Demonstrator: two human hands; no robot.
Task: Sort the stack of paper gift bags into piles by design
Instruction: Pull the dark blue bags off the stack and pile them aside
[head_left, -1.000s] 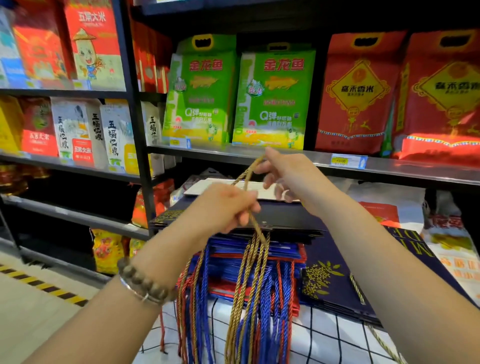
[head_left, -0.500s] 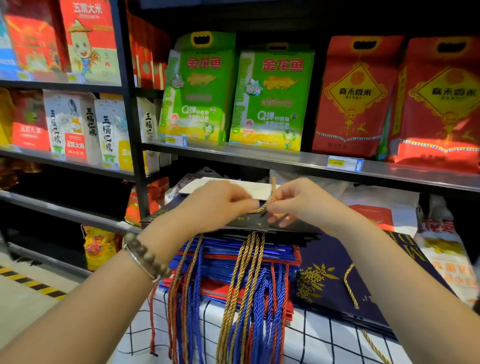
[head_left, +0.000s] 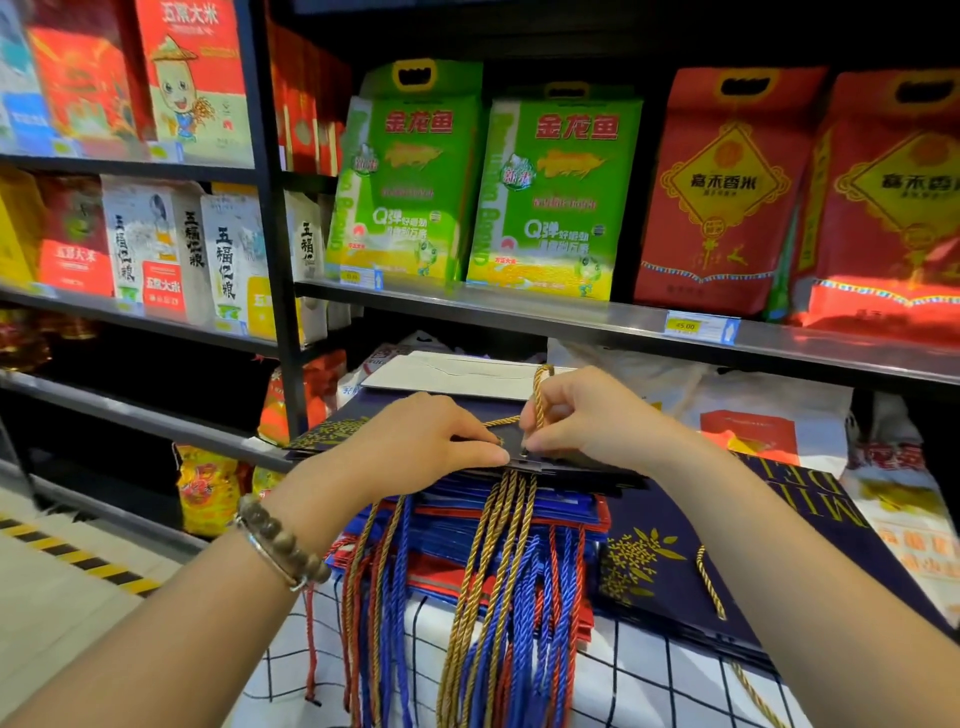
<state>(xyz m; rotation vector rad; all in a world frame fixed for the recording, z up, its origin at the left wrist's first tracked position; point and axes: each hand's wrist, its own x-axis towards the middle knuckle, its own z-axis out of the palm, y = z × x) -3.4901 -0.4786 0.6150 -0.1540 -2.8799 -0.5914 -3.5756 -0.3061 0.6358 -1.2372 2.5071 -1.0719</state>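
Sorting has only just begun, on the evidence visible. The stack (head_left: 467, 514) of flat paper gift bags lies on a checked cloth (head_left: 649, 686) and is taken as the reference point throughout.

Hands:
- The left hand (head_left: 415, 441) lies knuckles-up on the stack's top bag (head_left: 332, 436), a navy one with gold print. Its fingertips press at the rim nearest the person. Whether the thumb is hooked under that rim cannot be told.
- The right hand (head_left: 587, 421) is on top of the stack, just beside the left. It pinches the gold cord (head_left: 540, 389) of the top bag, and a loop of cord stands up above the fingers.

Done:
- One pile is started directly right of the stack, where a navy bag (head_left: 670, 566) with gold leaf print lies flat, touching the stack's side. Dark edges beneath it suggest more than one bag, but the count cannot be told.
- No other sorted pile is visible around the stack.

Left:
- The stack is still thick. Blue and red bag edges show below the navy top bag.
- Hanging cords (head_left: 498, 597) in gold, blue and red fall over its near side, so at least three designs appear to remain mixed.
- The top bag has not left the stack. In my judgement it matches the pile on the right, and its cord is being tidied or gripped ahead of a transfer.

Noted beyond the stack: a white panel (head_left: 457, 374) at its far side and a shelf (head_left: 571, 317) of rice packs above.
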